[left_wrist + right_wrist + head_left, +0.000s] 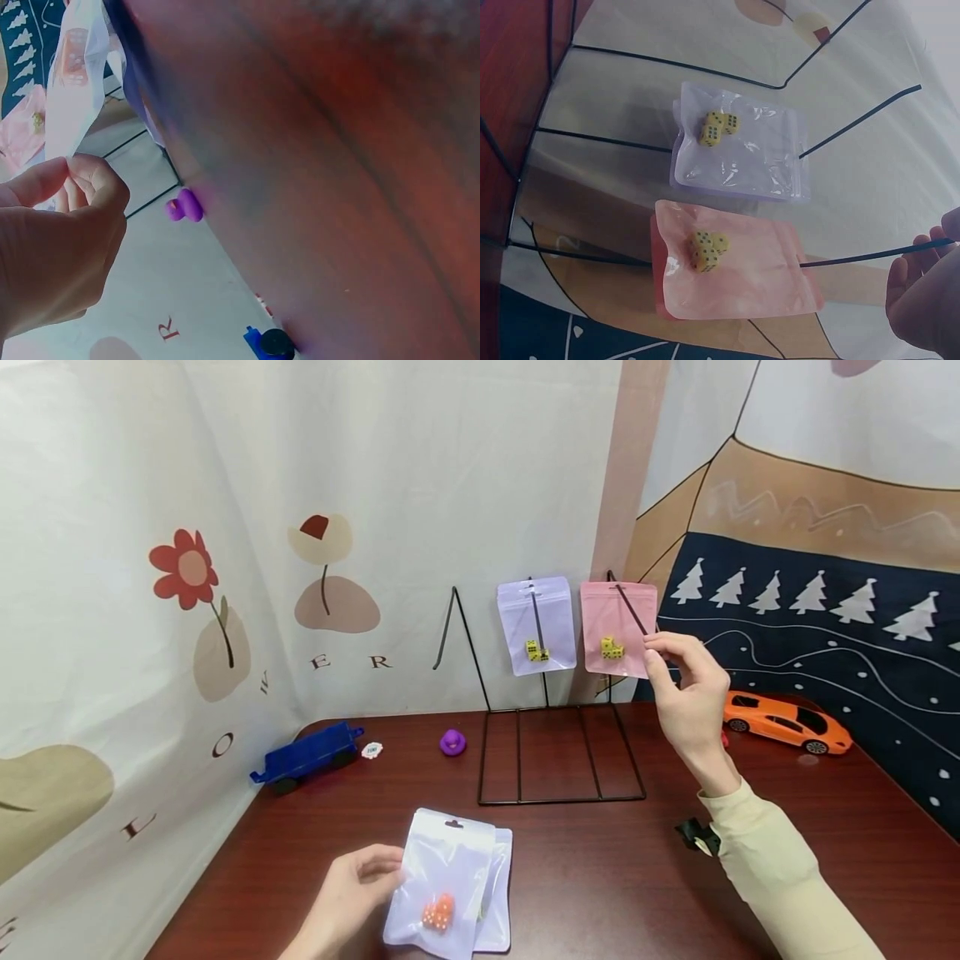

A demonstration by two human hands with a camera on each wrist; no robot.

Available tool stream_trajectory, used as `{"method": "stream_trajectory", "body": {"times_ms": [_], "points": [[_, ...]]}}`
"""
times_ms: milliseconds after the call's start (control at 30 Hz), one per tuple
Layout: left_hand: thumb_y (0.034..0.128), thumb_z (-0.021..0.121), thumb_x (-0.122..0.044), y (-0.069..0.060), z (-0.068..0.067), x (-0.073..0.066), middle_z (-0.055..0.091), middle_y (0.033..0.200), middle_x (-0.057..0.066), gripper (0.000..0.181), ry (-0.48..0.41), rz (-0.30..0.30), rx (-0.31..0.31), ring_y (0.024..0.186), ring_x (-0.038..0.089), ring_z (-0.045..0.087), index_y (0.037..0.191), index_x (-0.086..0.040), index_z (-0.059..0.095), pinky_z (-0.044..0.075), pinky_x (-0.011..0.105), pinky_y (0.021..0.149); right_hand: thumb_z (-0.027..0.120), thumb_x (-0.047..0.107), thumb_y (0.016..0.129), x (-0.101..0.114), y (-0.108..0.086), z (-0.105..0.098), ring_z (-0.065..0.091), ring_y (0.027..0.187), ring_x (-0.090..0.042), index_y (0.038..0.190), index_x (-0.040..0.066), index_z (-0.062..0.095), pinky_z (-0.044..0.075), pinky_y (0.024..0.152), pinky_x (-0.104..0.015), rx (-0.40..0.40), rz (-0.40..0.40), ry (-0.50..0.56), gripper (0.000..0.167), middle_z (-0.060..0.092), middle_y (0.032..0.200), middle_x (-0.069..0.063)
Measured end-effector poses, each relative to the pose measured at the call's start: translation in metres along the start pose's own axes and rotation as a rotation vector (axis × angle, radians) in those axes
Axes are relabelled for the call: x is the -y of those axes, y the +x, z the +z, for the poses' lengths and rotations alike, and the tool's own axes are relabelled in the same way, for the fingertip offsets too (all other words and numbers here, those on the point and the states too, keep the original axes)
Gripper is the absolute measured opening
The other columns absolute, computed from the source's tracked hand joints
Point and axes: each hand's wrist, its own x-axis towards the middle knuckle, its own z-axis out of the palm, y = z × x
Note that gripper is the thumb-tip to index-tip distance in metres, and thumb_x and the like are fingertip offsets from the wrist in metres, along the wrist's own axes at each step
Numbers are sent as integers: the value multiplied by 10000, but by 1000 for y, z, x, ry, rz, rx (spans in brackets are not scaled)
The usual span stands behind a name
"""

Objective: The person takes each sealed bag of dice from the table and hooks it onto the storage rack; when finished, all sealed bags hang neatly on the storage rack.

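Observation:
My left hand [348, 893] pinches the edge of a lavender zip bag [453, 868] with orange dice [438, 912] inside; the left wrist view shows thumb and finger together on its edge. A second lavender bag [501, 910] shows partly behind it. With thumb and fingers, my right hand [693, 697] pinches the free end of the right hook [870, 257] of a black wire rack [562, 800]. On that hook hangs a pink bag [626, 610] with yellow dice [706, 251]. Lavender bagging [761, 142] with yellow dice hangs on the middle hook.
The rack's left hook [470, 643] carries no bag. A purple rubber duck [452, 742] sits left of the rack. Farther left are a white chip [372, 750] and a blue toy trailer [307, 756]. An orange toy car [787, 722] stands at the right, beyond the right hand.

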Motion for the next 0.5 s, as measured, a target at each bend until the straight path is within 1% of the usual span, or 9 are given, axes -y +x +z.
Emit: {"method": "stream_trajectory", "body": {"times_ms": [100,200,300,367,500], "points": [[822,698,-11,1,0,-3,681,931,134,220,-43,9,-3,869,233,654,1034,39,667,551,296,738,537,-195,831,0,0,0,584,944,-194,924,-230,585,473,896,-262,1,0,-3,110,573,975,-339],[835,688,-11,1,0,-5,676,922,133,199,-93,4,-9,859,216,647,1027,39,669,544,278,729,537,-195,831,0,0,0,584,942,-191,923,-229,585,473,898,-264,0,-2,-3,110,573,974,-338],[846,688,-25,3,2,-8,679,914,116,171,-99,10,-23,848,185,643,1011,18,679,533,251,720,536,-196,830,0,0,0,584,944,-195,924,-228,585,471,903,-266,0,-3,-3,111,572,976,-342],[846,693,-33,4,4,-10,680,911,102,156,-95,27,-33,842,172,640,997,7,684,529,245,718,535,-197,830,0,0,0,583,947,-199,926,-230,583,470,906,-265,2,-2,-3,112,570,980,-344],[844,693,-30,5,5,-16,680,912,97,146,-111,33,-46,843,185,637,987,-2,685,524,253,718,535,-201,828,0,0,0,583,946,-199,924,-229,583,471,902,-261,2,-2,-7,111,569,981,-345]]}}
